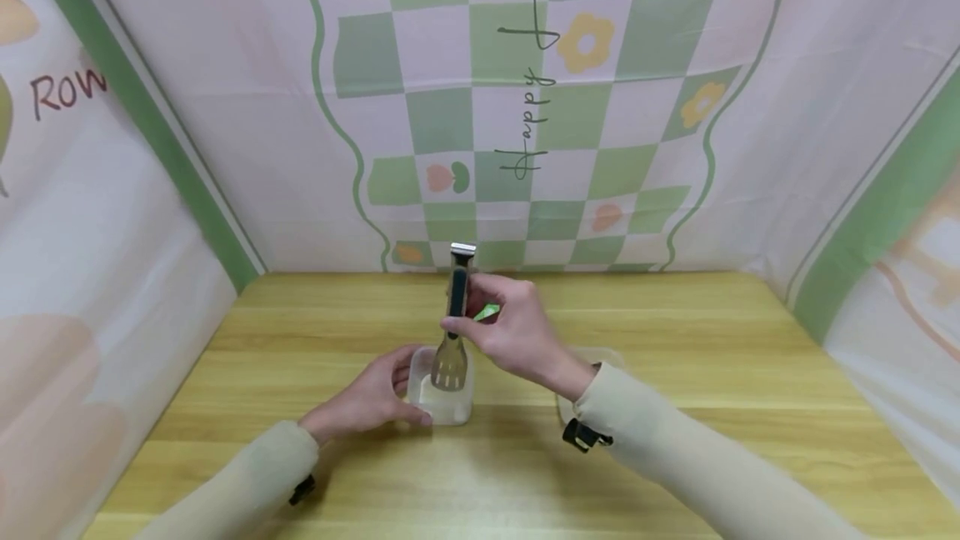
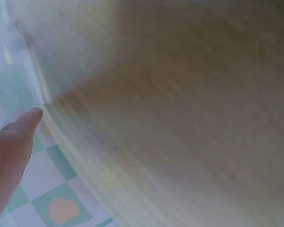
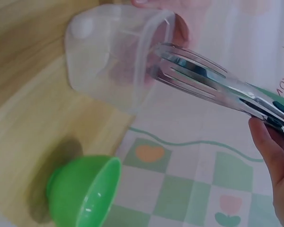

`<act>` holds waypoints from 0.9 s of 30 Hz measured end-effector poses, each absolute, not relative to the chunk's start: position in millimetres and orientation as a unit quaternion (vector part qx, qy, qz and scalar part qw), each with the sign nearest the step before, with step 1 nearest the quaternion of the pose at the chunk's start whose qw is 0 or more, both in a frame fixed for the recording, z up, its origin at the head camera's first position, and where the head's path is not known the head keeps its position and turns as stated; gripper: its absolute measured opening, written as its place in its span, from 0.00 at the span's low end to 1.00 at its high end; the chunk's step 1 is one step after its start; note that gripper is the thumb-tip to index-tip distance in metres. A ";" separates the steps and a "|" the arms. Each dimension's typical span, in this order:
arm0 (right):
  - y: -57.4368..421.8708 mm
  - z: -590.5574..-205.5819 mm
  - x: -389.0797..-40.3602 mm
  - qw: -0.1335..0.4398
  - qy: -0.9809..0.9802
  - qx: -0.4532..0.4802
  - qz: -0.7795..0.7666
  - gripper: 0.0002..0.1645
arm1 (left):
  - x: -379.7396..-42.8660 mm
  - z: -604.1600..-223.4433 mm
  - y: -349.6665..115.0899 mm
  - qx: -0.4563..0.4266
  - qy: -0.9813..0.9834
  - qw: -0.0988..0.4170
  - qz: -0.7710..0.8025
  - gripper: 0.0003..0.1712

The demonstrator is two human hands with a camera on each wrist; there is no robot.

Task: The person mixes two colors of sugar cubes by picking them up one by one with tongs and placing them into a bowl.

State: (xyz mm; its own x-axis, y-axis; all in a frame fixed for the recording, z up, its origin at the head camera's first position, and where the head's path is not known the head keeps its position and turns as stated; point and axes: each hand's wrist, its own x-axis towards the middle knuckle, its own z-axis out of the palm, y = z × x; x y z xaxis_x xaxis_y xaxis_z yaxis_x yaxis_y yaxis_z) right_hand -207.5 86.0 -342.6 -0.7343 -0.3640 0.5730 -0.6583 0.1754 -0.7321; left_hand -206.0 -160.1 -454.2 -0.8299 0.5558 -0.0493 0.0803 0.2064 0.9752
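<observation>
My left hand [image 1: 367,397] grips a clear square plastic container [image 1: 453,412] on the table, thumb at its near side and fingers round the left and far sides. My right hand [image 1: 517,332] holds metal food tongs [image 1: 457,290] with dark handle grips, their slotted ends pointing down. In the right wrist view the two slotted ends stand slightly apart right at the container's mouth [image 3: 149,56]. Nothing shows between them. Only part of the left hand [image 2: 19,142] appears in the left wrist view.
A green bowl [image 3: 85,194] stands upright just beyond my right hand, mostly hidden by it in the head view. Under the right forearm lies a flat translucent lid-like piece [image 1: 600,354], partly covered. Printed cloth [image 1: 555,107] walls the table's back and sides.
</observation>
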 end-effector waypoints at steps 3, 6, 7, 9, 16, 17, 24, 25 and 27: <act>83.0 -348.3 -206.3 0.115 -0.762 0.348 0.534 0.11 | -205.5 -454.4 -160.2 0.211 0.749 0.202 0.594 0.56; 80.3 -353.4 -206.3 0.101 -0.770 0.358 0.518 0.11 | -204.9 -454.5 -160.4 0.209 0.751 0.202 0.593 0.56; 79.4 -354.9 -206.6 0.099 -0.773 0.360 0.513 0.12 | -204.8 -454.6 -160.5 0.209 0.752 0.201 0.591 0.56; 77.7 -358.8 -207.7 0.089 -0.778 0.365 0.504 0.11 | -204.9 -454.7 -160.7 0.209 0.754 0.201 0.590 0.56; 71.2 -368.4 -211.3 0.060 -0.791 0.371 0.483 0.11 | -206.3 -455.4 -160.5 0.212 0.747 0.202 0.597 0.57; 70.6 -369.4 -211.7 0.055 -0.794 0.369 0.480 0.11 | -206.4 -455.4 -160.4 0.212 0.746 0.202 0.598 0.57; 67.1 -371.9 -212.6 0.046 -0.807 0.372 0.456 0.12 | -207.0 -456.2 -160.8 0.218 0.743 0.200 0.600 0.56; 66.8 -371.6 -212.6 0.047 -0.807 0.372 0.455 0.12 | -207.1 -456.3 -160.9 0.218 0.743 0.200 0.600 0.56; 66.3 -371.2 -212.3 0.047 -0.806 0.373 0.457 0.12 | -207.4 -456.5 -161.2 0.219 0.743 0.201 0.600 0.56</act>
